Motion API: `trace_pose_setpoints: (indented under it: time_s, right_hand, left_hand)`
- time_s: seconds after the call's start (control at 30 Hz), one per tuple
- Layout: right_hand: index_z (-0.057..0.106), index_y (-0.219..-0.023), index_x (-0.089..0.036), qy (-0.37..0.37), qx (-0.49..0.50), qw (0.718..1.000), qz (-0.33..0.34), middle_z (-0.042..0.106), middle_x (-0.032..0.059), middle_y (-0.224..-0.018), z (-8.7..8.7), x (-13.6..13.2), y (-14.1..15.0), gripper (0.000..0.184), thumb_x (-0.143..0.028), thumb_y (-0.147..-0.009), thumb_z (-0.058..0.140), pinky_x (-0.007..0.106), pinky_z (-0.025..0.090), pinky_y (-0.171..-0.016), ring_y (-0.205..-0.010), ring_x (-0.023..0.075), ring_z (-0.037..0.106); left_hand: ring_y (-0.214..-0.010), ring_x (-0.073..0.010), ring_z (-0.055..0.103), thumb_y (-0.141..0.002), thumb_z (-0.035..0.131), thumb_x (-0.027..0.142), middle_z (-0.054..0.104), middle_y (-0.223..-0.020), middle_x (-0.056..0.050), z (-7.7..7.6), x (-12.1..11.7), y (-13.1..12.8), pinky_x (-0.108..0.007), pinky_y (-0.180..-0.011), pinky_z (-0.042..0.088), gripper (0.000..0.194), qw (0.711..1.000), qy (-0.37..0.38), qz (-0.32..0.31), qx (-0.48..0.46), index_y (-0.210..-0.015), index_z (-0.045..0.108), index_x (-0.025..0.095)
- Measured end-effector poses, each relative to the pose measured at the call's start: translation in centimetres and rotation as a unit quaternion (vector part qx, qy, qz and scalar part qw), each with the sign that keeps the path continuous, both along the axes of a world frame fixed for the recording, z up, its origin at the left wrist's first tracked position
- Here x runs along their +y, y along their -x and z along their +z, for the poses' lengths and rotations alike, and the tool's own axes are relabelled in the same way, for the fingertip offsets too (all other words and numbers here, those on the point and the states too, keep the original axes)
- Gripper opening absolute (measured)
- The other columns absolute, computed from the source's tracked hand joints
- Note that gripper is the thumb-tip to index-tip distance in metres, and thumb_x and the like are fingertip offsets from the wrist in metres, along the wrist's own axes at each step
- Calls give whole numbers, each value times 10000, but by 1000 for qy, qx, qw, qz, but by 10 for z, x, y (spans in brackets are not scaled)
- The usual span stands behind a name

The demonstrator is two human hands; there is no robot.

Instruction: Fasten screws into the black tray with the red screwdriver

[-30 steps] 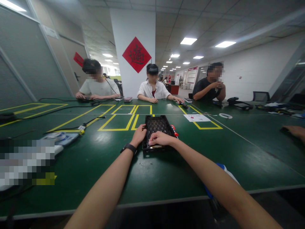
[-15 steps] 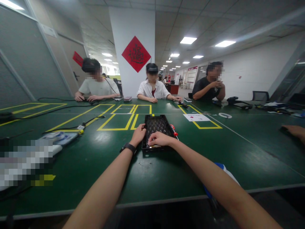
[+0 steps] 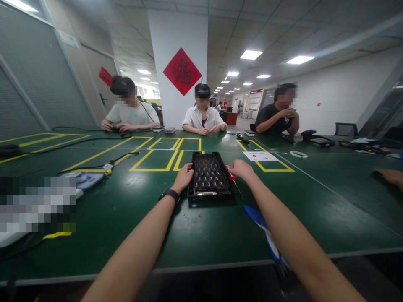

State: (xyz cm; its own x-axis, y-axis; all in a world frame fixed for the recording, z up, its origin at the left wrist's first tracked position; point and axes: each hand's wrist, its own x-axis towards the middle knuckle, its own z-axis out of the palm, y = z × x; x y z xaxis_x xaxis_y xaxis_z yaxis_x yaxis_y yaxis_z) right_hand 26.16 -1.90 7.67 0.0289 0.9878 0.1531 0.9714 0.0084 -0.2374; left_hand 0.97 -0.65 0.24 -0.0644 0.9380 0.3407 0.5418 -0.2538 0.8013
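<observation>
my left hand (image 3: 182, 178) stays at the left wall of the black tray (image 3: 217, 196); can't tell how tight. tray on the table (image 3: 126, 226), inside now uncovered. my right hand (image 3: 242, 168), in the tray half a second ago, meets the red screwdriver (image 3: 232, 178) beside it; can't tell if pinching. work seems to be passing to the tool.

Rectangular white ceiling lights (image 3: 300, 60) cast glare on the glossy green worktop (image 3: 189, 224), with shadow below its front edge.

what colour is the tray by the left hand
The tray is black, best seen in the head view.
</observation>
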Motion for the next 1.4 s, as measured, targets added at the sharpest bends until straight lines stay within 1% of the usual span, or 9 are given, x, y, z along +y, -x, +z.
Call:
trace_pose_setpoints:
  time_s: [0.13,0.27,0.6,0.67,0.77,0.83,0.93,1.13,1.4]
  right_hand:
    - [631,-722,-123,108,-21,994,-1,636,132,-790,-10,9,-17,362,-448,-564,627,278,407,-606,-740,219,595]
    - [600,-542,-111,155,114,981,-18,599,99,-533,-23,17,-21,264,-371,-570,640,288,405,-625,-643,220,596]
    - [462,-837,-156,-4,397,918,-20,540,17,-542,-21,20,-20,430,-454,-857,152,202,313,-394,-323,62,322]
    - [419,-878,-188,-40,480,876,23,495,-28,-523,-13,16,-5,414,-498,-851,146,175,279,-373,-315,48,251]
    - [417,-875,-203,-50,686,704,179,388,-73,-461,-7,4,29,401,-564,-807,256,154,208,-339,-312,43,203]
    - [418,-898,-205,-25,718,658,227,371,-83,-439,-8,-8,55,384,-550,-803,280,152,169,-320,-302,43,186]
    - [407,-922,-208,-29,716,658,231,395,-87,-434,-16,-25,84,295,-467,-807,327,151,162,-311,-296,41,203]
    - [389,-955,-206,-125,692,681,204,413,-86,-459,-28,-40,102,290,-451,-804,358,147,252,-342,-341,50,338]
    - [423,-1015,-185,-210,642,696,242,433,-72,-512,-27,-65,113,288,-390,-814,402,179,355,-461,-435,64,416]
  left_hand:
    - [-1034,-202,505,-677,443,153,526,-1164,-108,1,-2,0,-337,-911,382,480,1000,-2,-24,-10,-1155,478,129]
    - [-1150,-216,412,-608,475,98,446,-1259,-96,5,-10,-3,-327,-978,325,616,997,15,-60,-42,-1219,414,135]
    - [-1183,-199,381,-634,406,64,421,-1271,-114,-1,-8,-17,-321,-1003,295,627,995,6,-81,-55,-1255,331,104]
    - [-1165,-201,400,-649,405,71,435,-1260,-110,-3,-5,-18,-332,-997,300,581,997,10,-65,-45,-1227,371,114]
    - [-1145,-195,417,-667,412,80,464,-1230,-104,1,-8,-19,-335,-994,301,530,999,-12,-46,-25,-1196,416,121]
    - [-1152,-193,403,-684,438,105,480,-1214,-93,8,-13,-19,-337,-1005,280,484,998,-63,-31,-2,-1167,454,133]
    - [-1086,-191,457,-732,479,230,548,-1128,-62,25,-25,-18,-332,-968,319,329,994,-95,-62,-6,-1047,550,165]
    - [-660,-124,561,-623,639,346,613,-689,-23,45,-42,-18,-254,-672,437,251,942,51,-322,-73,-725,592,122]
    - [-604,-89,536,-564,698,263,604,-642,-14,47,-43,-13,-226,-627,412,231,906,123,-387,-115,-626,570,81]
